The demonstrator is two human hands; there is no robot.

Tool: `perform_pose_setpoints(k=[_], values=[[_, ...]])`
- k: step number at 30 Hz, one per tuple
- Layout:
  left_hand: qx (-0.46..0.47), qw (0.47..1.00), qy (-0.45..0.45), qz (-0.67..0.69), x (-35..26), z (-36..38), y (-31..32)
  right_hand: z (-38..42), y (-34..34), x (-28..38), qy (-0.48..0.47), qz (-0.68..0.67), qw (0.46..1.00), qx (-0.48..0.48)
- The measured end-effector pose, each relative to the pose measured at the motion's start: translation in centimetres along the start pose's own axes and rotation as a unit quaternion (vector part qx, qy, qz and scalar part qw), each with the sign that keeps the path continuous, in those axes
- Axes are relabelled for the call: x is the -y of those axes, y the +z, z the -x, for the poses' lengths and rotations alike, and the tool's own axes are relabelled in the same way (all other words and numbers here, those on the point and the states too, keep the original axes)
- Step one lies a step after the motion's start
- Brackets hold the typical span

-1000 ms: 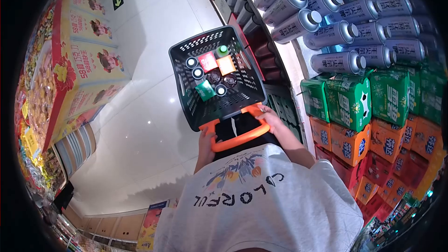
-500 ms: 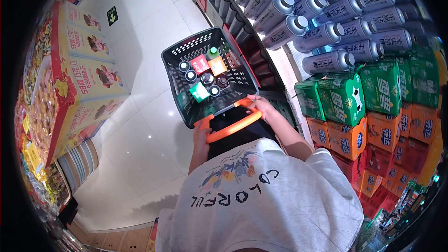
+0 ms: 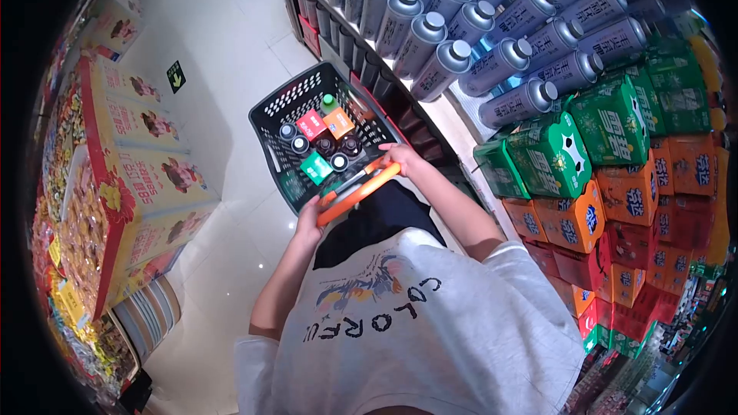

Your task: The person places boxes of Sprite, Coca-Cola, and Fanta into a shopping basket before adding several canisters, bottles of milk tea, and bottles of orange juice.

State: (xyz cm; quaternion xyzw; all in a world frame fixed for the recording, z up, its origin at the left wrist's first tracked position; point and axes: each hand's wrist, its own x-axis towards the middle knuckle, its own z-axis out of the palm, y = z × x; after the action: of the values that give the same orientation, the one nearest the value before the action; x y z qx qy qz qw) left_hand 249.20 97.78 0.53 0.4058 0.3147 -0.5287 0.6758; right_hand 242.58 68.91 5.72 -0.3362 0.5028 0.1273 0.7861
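Both my hands are closed on the orange handle (image 3: 360, 200) of a dark shopping basket (image 3: 269, 94). At the handle's left end is my left hand (image 3: 309, 217); my right hand (image 3: 401, 160) grips its right end. The perforated basket sits just beyond my hands, over the tiled floor. In it stand several dark bottles, among them a dark-capped bottle (image 3: 350, 144), and a green-capped bottle (image 3: 329, 101). Between them show a red box (image 3: 311, 124), an orange box (image 3: 337, 122) and a green box (image 3: 316, 168). The fingers' undersides are hidden.
On the right, a shelf (image 3: 457, 111) carries rows of silver cans (image 3: 442, 69). Beside them stand stacked green drink packs (image 3: 550, 154) and orange drink packs (image 3: 573, 219). At left is a yellow-red display (image 3: 154, 169) of packaged sweets. A green arrow sign (image 3: 176, 76) marks the floor.
The basket has shifted left and slightly down in view, and my arms show more fully. The handle is tilted more steeply. The shelf and display have shifted too. Both hands keep their hold.
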Motion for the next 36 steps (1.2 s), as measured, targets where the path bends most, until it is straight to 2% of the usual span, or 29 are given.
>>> perform_pose_setpoints(k=[1,2,8,12,14,17,21,31,36], values=[[0.033,0.996,-0.033,0.072,-1.6,1.5,2.1,-0.3,0.6,0.6,-0.006,-0.006,1.0,-0.023],[-0.039,0.998,0.041,-0.023,-1.9,3.4,4.1,-0.5,1.2,1.1,-0.019,0.005,1.0,-0.024],[-0.052,0.994,0.09,0.015,-5.2,1.4,4.2,-3.9,3.1,3.3,-0.027,0.024,0.999,-0.03],[-0.063,0.989,0.111,0.067,-7.4,0.6,5.2,-7.8,3.9,4.5,-0.035,0.052,0.998,0.001],[-0.065,0.988,0.119,0.079,-8.9,0.5,5.4,-6.5,5.7,6.3,-0.035,0.057,0.998,0.008],[-0.084,0.986,0.112,0.085,-11.3,-0.2,5.5,-7.0,7.3,7.7,-0.063,0.082,0.995,0.004],[-0.09,0.982,0.126,0.105,-14.0,-1.3,6.1,-9.1,9.0,9.8,-0.053,0.101,0.992,0.051],[-0.09,0.978,0.134,0.13,-20.8,-3.1,7.9,-13.2,13.9,14.9,-0.031,0.153,0.988,0.015],[-0.061,0.978,0.125,0.157,-24.5,-4.3,8.2,-16.4,15.5,16.9,-0.022,0.091,0.995,0.035]])
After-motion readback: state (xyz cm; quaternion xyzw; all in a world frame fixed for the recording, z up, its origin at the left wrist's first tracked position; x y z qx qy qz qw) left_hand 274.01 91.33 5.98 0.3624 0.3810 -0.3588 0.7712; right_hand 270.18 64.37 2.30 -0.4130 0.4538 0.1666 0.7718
